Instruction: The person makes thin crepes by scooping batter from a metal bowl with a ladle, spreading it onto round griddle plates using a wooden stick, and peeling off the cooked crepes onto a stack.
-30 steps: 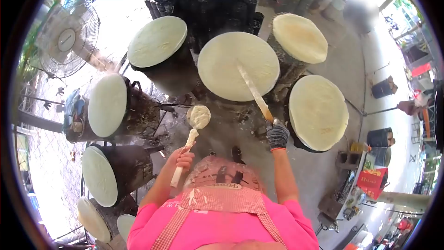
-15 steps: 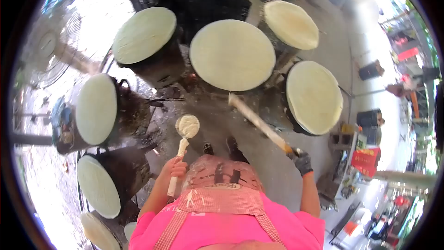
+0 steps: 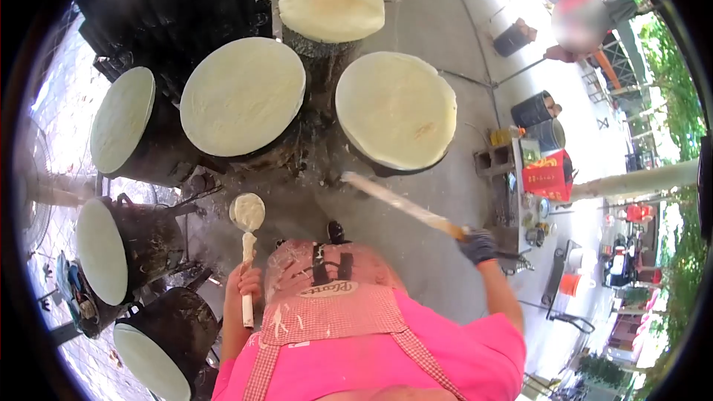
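Just left of the pink checked apron (image 3: 330, 315), a ladle (image 3: 247, 212) stands out from the body, its round bowl heaped with pale, thick paste. The bare left hand (image 3: 243, 282) has its fingers wrapped round the handle, below a smear of the same paste; gripping that low probably keeps the skin clean, and the bowl seems held level so the load stays in.

On the other side, the right hand (image 3: 477, 246), in a dark glove, has its fingers curled tight about the yellowish end of a long flat stick (image 3: 397, 202). The stick slants over the floor (image 3: 423, 256), its tip near the lower rim of the closest round sheet (image 3: 396, 110) but seemingly clear of it. The glove and the stick's length presumably guard against heat.

Beyond, more pale sheets lie on drum-like stands: a middle one (image 3: 243, 96), a far one (image 3: 332, 9) and three along the left, the nearest of those (image 3: 152, 362) partly cut off. Their arc around the person likely puts each within reach. A black stack (image 3: 178, 15) rises behind, and a counter (image 3: 519, 212) with a red bag (image 3: 548, 176) stands off to the right.
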A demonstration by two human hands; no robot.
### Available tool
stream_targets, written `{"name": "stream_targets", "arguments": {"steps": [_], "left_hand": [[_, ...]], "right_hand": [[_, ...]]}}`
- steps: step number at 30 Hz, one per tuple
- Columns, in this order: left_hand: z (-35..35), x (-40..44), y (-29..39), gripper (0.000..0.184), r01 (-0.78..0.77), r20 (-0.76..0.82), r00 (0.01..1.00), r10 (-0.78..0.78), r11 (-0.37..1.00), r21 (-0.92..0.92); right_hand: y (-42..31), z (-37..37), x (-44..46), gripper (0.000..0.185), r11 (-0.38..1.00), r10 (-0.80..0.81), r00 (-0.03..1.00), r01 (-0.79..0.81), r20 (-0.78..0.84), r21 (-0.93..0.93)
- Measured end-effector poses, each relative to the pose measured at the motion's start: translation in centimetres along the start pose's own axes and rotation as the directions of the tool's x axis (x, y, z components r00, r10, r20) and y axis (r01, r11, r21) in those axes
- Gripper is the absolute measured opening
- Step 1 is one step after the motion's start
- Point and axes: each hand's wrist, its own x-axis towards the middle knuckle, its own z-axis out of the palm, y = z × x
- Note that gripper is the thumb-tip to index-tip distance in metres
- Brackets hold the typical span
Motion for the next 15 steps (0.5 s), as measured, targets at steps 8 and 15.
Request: {"name": "stream_targets", "arguments": {"steps": [8, 15], "left_hand": [[-0.7, 1.8, -6.3, 0.033, -0.072, -0.049, 0.996, 0.071, 0.997, -0.019], [0.0, -0.1, -5.6, 0.023, -0.084, -0.195, 0.978, 0.074, 0.996, -0.042]], "right_hand": [[-7.0, 2.1, 16.9, 0.043, 0.934, -0.218, 0.912, 0.298, -0.348, 0.195], [-7.3, -3.1, 24.6, 0.016, 0.775, -0.626, 0.775, 0.606, -0.085, -0.179]]}}
